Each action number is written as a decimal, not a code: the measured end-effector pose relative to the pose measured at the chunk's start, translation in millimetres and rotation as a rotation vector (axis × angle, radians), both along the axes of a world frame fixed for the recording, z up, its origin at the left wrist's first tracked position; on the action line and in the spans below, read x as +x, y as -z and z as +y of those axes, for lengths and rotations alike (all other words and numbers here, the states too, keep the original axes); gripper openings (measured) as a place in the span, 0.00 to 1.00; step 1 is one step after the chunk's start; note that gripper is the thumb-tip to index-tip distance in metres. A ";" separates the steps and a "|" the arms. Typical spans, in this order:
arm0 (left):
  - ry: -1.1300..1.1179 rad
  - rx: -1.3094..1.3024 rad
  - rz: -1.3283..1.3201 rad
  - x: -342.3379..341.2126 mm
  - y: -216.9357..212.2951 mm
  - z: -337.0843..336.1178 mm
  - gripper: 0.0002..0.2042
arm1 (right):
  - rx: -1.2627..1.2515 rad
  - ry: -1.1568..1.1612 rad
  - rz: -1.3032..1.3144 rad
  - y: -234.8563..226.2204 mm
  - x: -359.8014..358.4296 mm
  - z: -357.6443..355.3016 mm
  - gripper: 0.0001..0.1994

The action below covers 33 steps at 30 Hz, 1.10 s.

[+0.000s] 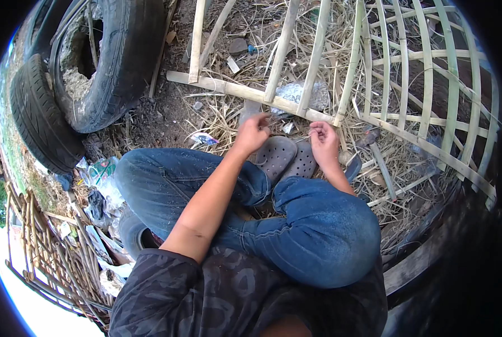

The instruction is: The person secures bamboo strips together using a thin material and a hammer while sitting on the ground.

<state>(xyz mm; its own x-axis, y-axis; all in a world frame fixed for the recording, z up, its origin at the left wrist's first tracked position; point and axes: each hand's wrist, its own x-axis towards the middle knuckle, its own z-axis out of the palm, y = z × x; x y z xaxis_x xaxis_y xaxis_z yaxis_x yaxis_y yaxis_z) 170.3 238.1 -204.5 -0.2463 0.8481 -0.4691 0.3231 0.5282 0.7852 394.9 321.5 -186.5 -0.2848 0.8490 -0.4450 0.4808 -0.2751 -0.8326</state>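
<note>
Left hand (252,133) and right hand (324,141) with fingers pinched narrow on a thin strand, barely visible, just below the bamboo frame (296,106) at twelve o'clock; grey perforated clogs (287,160) beneath.

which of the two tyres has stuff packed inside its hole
The upper tyre, the one leaning nearer the bamboo frame: its centre opening is filled with pale, dirt-like clumps. The lower tyre, further left, shows only its tread, so its opening cannot be seen.
</note>
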 end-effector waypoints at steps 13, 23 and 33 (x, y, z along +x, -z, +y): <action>0.429 0.099 0.681 -66.5 -43.2 66.1 0.20 | 0.388 -0.117 -0.226 -5.2 12.7 8.9 0.20; 0.446 0.220 0.650 -38.6 -13.3 59.7 0.27 | 0.443 -0.110 -0.313 -12.6 32.6 13.4 0.16; 0.540 0.251 0.745 -21.3 -39.2 60.6 0.41 | 0.373 -0.194 -0.311 -3.3 38.1 16.1 0.18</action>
<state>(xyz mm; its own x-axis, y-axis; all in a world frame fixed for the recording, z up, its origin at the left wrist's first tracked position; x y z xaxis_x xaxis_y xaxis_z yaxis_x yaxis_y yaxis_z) 148.9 298.7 -165.3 0.0462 0.9893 -0.1381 0.9369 0.0050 0.3495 433.1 337.6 -183.2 -0.3553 0.9108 -0.2105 0.7334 0.1320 -0.6669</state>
